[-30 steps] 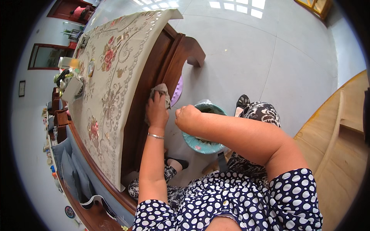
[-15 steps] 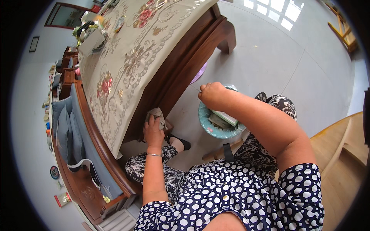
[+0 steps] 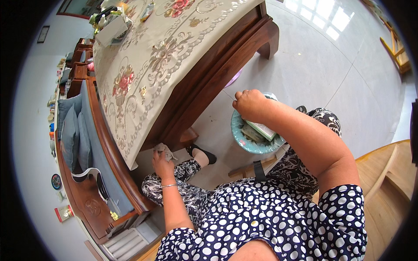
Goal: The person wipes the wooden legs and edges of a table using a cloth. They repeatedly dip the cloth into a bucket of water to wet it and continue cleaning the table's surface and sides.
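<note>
My left hand (image 3: 162, 166), with a silver bangle at its wrist, is closed on a crumpled grey cloth (image 3: 166, 152). The cloth is beside the dark wooden lower frame of the table (image 3: 204, 89), near a leg. Over the far left part of a light-blue bin (image 3: 242, 142) hangs my right hand (image 3: 251, 105), fingers curled in. What those fingers hold, if anything, is hidden. A clear bag lines the bin. A pale green and white flat package (image 3: 263, 130) lies inside among other rubbish, partly covered by my right forearm.
A floral tablecloth (image 3: 161, 56) covers the table. On the left stands a wooden sofa (image 3: 93, 209) with blue cushions (image 3: 72, 135). A wooden seat or chair (image 3: 387, 174) is at my right. A purple round rim (image 3: 235, 78) shows beneath the table edge.
My left hand has moved down and left with the cloth, toward my knee. My right hand stays over the bin. The view has shifted slightly.
</note>
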### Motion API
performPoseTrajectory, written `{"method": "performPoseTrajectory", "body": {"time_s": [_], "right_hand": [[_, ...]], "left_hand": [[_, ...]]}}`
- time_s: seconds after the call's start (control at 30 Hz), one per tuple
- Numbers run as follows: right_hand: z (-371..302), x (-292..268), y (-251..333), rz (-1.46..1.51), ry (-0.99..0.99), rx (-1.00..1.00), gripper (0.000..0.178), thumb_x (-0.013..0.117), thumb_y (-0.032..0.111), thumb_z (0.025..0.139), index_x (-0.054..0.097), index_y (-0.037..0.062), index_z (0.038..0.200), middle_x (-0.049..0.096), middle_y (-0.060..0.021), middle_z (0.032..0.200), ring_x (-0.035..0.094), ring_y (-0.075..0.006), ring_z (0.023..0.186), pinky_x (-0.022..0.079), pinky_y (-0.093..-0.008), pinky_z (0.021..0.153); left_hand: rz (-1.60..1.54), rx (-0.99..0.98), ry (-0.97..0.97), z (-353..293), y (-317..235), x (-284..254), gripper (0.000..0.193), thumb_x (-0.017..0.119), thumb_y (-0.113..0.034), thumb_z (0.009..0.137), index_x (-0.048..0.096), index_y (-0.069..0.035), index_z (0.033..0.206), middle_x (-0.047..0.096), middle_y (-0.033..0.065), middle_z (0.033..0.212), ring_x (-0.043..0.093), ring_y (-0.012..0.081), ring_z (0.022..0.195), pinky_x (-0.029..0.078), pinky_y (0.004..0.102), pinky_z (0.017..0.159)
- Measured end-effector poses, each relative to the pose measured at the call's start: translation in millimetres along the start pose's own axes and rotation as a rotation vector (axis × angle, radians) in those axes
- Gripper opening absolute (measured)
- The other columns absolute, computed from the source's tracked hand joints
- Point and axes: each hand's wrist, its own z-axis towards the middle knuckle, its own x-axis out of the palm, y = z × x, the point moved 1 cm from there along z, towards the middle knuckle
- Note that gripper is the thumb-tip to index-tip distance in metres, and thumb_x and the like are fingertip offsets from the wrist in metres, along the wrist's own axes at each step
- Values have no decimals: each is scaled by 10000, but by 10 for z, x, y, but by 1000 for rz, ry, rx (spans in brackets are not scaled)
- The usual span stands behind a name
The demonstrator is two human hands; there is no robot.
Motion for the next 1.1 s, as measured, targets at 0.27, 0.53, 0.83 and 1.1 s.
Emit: {"method": "performPoseTrajectory", "body": {"time_s": [0.27,0.53,0.83,1.1], "right_hand": [[-54,42,118,-91,74,-64,351,658,209,779,664,93,1111,605,-125,1127,630,-259,985,516,-337,760],[-123,108,179,-73,59,-95,426,723,234,722,670,79,1115,599,-126,1159,611,-257,1027,510,-324,775],[-146,114,208,25,143,-102,417,697,255,765,668,55,1129,562,-172,1206,590,-305,1045,511,-439,736],[-149,121,184,16,132,-101,435,709,292,764,668,48,1122,577,-170,1177,598,-306,1013,508,-439,727]], "left_hand": [[-106,8,-85,78,-348,226,528,651,-27,654,612,-52,1180,450,210,1349,473,423,1142,388,470,981],[-95,273,-175,571,-1173,327,589,628,-15,685,543,-127,1257,442,134,1374,498,369,1089,411,490,899],[-179,482,-122,1344,-2466,44,572,623,2,706,528,-101,1260,426,126,1398,501,347,1107,419,485,915],[-294,635,-170,1975,-3453,-122,396,553,-45,796,558,-113,1186,461,119,1360,517,341,1111,446,472,887]]}}
